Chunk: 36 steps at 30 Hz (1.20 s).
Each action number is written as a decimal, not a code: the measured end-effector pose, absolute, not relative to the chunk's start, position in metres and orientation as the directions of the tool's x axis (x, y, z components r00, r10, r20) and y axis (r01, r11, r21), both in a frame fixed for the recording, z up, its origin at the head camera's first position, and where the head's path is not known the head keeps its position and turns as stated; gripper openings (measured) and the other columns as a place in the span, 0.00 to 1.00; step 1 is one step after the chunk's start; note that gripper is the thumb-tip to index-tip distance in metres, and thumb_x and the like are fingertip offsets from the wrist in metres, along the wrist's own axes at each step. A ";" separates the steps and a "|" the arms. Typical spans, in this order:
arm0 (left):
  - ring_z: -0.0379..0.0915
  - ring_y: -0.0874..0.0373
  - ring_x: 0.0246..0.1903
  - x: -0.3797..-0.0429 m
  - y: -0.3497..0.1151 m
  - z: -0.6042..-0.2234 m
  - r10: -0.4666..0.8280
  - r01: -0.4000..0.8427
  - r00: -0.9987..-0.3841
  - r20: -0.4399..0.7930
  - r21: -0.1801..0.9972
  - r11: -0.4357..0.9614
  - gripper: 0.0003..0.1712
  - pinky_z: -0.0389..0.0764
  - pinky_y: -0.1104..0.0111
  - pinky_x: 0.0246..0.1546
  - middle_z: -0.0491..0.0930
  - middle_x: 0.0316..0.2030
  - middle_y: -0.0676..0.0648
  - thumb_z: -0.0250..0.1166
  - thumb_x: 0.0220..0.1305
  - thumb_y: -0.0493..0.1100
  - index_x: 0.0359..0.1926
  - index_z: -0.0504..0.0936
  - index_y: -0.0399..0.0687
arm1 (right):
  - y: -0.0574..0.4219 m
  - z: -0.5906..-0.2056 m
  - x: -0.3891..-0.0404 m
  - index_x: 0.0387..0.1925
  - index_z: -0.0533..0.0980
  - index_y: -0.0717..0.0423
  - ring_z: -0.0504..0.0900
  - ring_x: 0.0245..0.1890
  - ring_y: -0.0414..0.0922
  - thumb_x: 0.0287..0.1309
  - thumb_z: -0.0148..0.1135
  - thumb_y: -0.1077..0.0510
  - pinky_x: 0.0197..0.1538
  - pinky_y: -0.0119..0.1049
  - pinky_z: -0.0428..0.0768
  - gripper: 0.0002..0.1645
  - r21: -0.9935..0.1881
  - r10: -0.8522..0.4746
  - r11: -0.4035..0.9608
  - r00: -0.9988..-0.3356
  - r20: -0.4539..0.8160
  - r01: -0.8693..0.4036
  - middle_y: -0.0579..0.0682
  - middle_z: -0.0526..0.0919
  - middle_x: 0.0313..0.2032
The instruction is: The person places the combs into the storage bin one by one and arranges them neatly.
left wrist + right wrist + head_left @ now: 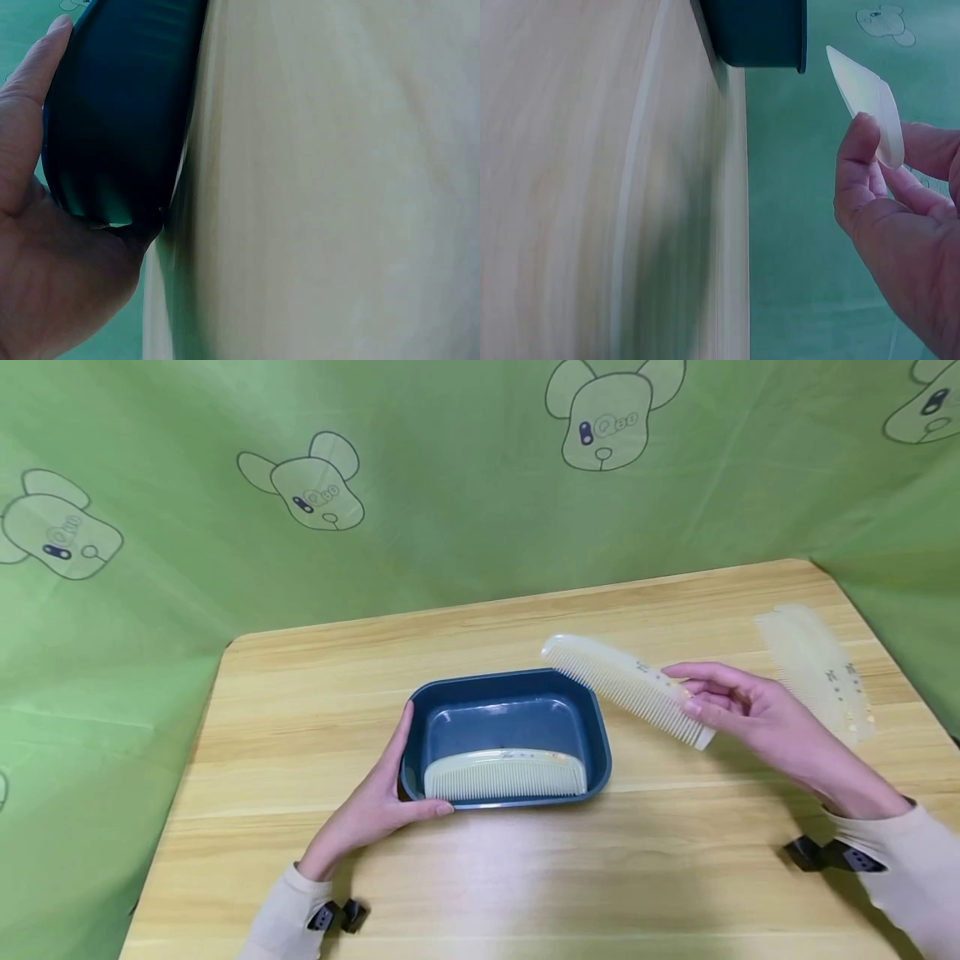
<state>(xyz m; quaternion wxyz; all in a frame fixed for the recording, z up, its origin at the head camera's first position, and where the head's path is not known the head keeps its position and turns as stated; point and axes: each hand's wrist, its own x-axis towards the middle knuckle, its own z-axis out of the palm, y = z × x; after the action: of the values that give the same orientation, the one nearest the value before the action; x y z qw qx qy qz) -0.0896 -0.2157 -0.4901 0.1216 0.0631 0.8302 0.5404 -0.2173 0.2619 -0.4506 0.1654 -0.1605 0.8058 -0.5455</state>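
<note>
A dark blue rectangular plastic box [498, 727] sits on the table. My left hand [382, 802] holds its near left corner, thumb along the front rim and fingers along the left side. Inside, a pale cream comb [506, 779] lies along the front wall, its teeth toward me. Above the table to the right of the box, my right hand [723, 702] pinches a matching comb [611, 677] near its right end. This comb slants up to the left, teeth downward, and its far end overlaps the box's back right corner in the head view.
More cream combs [806, 660] lie overlapping on the right side of the wooden table [300, 693], behind my right hand. A green cloth [465, 527] printed with cartoon heads hangs behind and beside the table.
</note>
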 end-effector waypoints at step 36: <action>0.29 0.54 0.85 -0.090 -0.215 -0.490 0.229 -0.032 -0.963 -0.142 0.905 0.424 0.80 0.43 0.41 0.81 0.30 0.87 0.61 0.86 0.60 0.49 0.88 0.30 0.77 | 0.199 -0.446 -0.215 0.72 0.79 0.52 0.85 0.55 0.46 0.81 0.63 0.60 0.55 0.33 0.85 0.23 -0.952 -0.698 0.276 -0.709 -0.102 -0.135 0.50 0.87 0.57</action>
<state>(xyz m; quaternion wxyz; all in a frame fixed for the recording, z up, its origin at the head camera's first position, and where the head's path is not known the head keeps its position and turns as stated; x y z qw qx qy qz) -0.0896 -0.2151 -0.4897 0.1226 0.0589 0.8349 0.5334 -0.2152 0.1986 -0.4462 0.2634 -0.2762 0.7541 -0.5344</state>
